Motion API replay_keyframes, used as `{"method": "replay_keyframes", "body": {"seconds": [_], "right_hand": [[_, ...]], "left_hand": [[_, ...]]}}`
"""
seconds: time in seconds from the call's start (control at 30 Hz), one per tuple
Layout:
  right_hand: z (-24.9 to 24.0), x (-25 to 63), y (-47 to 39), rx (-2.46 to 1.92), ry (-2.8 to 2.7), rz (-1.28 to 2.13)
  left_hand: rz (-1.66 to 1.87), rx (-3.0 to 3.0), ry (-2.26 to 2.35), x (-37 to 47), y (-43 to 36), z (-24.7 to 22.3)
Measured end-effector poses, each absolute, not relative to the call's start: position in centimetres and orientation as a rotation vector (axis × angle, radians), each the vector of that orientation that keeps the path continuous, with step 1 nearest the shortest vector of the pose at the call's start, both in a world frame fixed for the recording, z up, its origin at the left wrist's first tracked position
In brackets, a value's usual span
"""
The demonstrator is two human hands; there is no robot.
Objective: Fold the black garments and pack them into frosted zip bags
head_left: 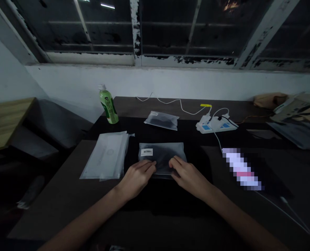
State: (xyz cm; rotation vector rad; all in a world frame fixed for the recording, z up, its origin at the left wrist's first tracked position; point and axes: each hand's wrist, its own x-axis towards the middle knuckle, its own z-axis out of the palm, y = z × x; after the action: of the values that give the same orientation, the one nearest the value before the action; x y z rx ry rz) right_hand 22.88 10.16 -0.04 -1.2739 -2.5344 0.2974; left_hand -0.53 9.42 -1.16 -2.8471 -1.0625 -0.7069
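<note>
A frosted plastic bag (pixel 162 153) with something dark inside lies in front of me, a white barcode label (pixel 146 152) at its upper left. My left hand (pixel 140 174) is closed at the bag's near left edge, fingers curled and pressed together on it. At the near right edge, my right hand (pixel 187 172) pinches the bag between thumb and fingers. Left of the bag sits a stack of flat translucent bags (pixel 105 157). Beyond it rests a second frosted bag (pixel 162 120) with dark contents.
A green bottle (pixel 108 104) stands at the back left. A white power strip (pixel 216 123) with plugged-in cables lies at the back right. Nearer is a pixelated bright device (pixel 241 169) on a cable. Brown and grey packages (pixel 296 108) are heaped at far right.
</note>
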Motion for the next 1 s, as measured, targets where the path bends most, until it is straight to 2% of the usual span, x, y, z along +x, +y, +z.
{"method": "replay_keyframes", "body": {"seconds": [0.23, 0.43, 0.53, 0.73, 1.0], "right_hand": [[-0.1, 22.6, 9.6, -1.354, -2.478, 0.115], [2.0, 26.8, 8.9, -1.274, -2.432, 0.548], [1.2, 28.7, 8.3, -1.292, -2.391, 0.591], [-2.0, 28.8, 7.9, -1.243, -2.354, 0.340], [-1.4, 27.1, 7.2, -1.047, -2.390, 0.063]], "left_hand": [[-0.779, -2.669, -1.051, -0.6, 9.6, 0.6], [-0.703, -2.763, -1.139, -1.4, 9.2, 1.6], [-0.627, -2.795, -1.072, -0.7, 8.6, 2.0], [-0.544, -2.828, -0.924, 3.1, 8.5, 1.1], [-0.677, -2.676, -0.804, 5.7, 8.9, -0.6]]}}
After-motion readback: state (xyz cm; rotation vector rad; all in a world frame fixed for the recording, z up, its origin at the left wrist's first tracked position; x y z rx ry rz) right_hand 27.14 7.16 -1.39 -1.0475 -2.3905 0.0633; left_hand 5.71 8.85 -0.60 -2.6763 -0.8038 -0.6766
